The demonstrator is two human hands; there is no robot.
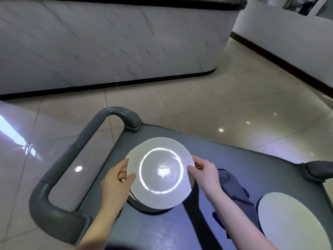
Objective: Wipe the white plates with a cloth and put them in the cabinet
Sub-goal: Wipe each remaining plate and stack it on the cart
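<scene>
The person is showing two bare hands, the left hand (117,179) and the right hand (205,172). Behind the fingers (130,177), both wrists are widening into bare forearms, the left forearm (106,219) and the right forearm (238,219), and these are running uncovered to the lower edge of the view. Just beside the right fingers a small reddish speck is showing, too small to tell what it is. Blur is softening the finer detail.
</scene>
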